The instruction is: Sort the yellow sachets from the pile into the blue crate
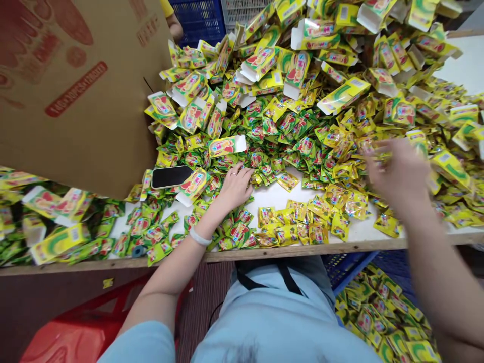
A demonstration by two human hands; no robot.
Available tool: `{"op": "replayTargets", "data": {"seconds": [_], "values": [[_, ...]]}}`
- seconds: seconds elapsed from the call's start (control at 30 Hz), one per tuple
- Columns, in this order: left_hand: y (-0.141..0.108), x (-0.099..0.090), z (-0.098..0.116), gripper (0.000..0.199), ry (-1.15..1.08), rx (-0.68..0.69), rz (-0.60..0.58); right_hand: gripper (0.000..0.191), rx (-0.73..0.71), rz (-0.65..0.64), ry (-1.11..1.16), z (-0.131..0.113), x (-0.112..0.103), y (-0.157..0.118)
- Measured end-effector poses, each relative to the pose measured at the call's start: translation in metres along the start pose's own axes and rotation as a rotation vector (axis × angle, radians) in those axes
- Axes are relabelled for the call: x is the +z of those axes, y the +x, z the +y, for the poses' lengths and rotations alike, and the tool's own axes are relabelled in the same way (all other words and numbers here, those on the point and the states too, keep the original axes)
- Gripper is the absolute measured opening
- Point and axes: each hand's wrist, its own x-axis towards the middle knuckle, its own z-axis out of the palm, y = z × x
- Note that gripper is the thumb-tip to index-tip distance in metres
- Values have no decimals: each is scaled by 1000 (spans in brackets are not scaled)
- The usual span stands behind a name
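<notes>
From the head camera, I observed two bare hands over a white table (268, 196) heaped with small packets. The left hand (236, 187) lay with its fingers slightly apart on the green packets (239, 231) at the near side of the heap; I could not tell whether its fingertips pinched one. A pale wristband (200, 237) circled that forearm. The right hand (401, 174), blurred, hung above the yellow packets (286, 234) toward the right, its fingers partly bent; I could not tell whether they gripped anything. Between the hands, yellow packets lay loosely grouped along the near edge, just beside green ones. Beyond, I noted many printed boxes (344, 96), several with open flaps, strewn over the heap. A dark-screened phone (171, 177) lay left of the left hand, near a large cardboard carton (94, 141). Below the table, at right, a blue crate (346, 267) held more printed boxes.
</notes>
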Motion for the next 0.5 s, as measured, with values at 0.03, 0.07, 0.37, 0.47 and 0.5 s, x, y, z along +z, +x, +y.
{"op": "replayTargets", "data": {"seconds": [0.03, 0.07, 0.37, 0.47, 0.5], "values": [[0, 0, 2, 53, 5, 6, 8, 34, 98, 29, -234, -10, 29, 8], [2, 0, 5, 55, 2, 12, 25, 34, 112, -11, -316, -20, 57, 15], [49, 11, 14, 34, -198, 77, -2, 30, 75, -298, -578, -21, 116, 23], [52, 12, 12, 29, -454, -45, 118, 43, -1, -293, -522, -17, 109, 15], [51, 11, 13, 26, -567, -80, 137, 46, -29, -303, -515, -18, 110, 13]]}}
